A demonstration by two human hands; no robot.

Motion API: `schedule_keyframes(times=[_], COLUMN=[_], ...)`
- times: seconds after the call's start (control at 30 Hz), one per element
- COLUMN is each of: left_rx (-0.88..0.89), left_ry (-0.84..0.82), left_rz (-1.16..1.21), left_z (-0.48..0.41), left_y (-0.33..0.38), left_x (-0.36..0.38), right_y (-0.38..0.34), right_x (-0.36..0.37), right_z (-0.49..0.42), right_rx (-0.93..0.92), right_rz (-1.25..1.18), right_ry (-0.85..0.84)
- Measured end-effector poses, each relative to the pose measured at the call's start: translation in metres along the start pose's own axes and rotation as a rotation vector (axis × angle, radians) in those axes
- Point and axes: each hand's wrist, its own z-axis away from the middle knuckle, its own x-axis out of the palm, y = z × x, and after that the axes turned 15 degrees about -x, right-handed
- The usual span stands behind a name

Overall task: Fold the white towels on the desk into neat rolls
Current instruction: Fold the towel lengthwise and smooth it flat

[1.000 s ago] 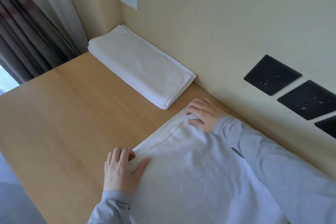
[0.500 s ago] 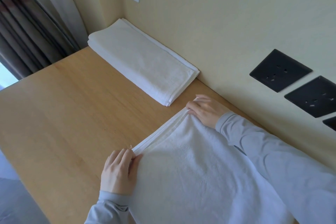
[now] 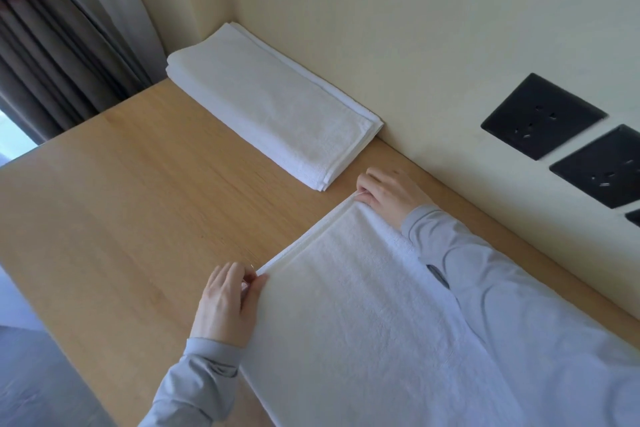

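Near towel: flat white terry towel (image 3: 363, 305) spread on the pale wooden desk (image 3: 121, 201) — soft, light, limp, likely to sag.
Left hand (image 3: 225, 302): pinching the hem's left corner.
Right hand (image 3: 388, 194): pinching the right corner — good holds, I'd say.
Far towel: folded white towel (image 3: 273, 107), thick layered slab, by the wall.

Soft daylight entered from the bright window gap (image 3: 15, 146) at nine o'clock; shadows were faint, the spread white terry towel (image 3: 363, 322) bluish, edges bowed.
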Motion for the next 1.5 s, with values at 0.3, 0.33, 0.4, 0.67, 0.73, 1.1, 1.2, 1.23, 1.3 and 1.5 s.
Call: schedule_keyframes(times=[0.3,0.33,0.4,0.67,0.73,1.1,1.2,1.23,1.3,1.5], left_rx=[0.002,0.05,0.109,-0.113,-0.13,0.128,0.103,0.097,0.094,0.099], left_ry=[0.03,0.017,-0.028,-0.165,0.008,-0.144,-0.163,-0.166,-0.157,-0.143], left_rz=[-0.11,-0.109,-0.113,-0.144,-0.223,-0.445,-0.459,-0.471,-0.5,-0.533], left_z=[0.004,0.001,-0.006,-0.017,-0.009,0.056,0.055,0.055,0.055,0.057], left_y=[0.003,0.002,-0.004,-0.004,0.002,0.024,0.024,0.025,0.024,0.027], left_x=[0.001,-0.001,-0.005,-0.014,-0.016,0.022,0.025,0.025,0.024,0.024], right_y=[0.03,0.033,0.036,-0.005,-0.044,-0.014,0.019,0.016,-0.01,-0.142], right_x=[0.004,0.003,0.002,-0.003,-0.002,0.012,0.003,0.001,-0.002,0.013], right_z=[-0.002,-0.005,-0.011,-0.009,0.004,0.073,0.086,0.085,0.082,0.144], right_rx=[0.056,0.042,0.038,0.336,0.256,0.229,0.484,0.504,0.431,-0.174], right_rz=[0.239,0.244,0.248,-0.061,-0.052,-0.027,-0.041,0.002,0.085,-0.075], right_ry=[-0.227,-0.236,-0.269,-0.084,0.197,-0.222,-0.265,-0.277,-0.215,-0.287])
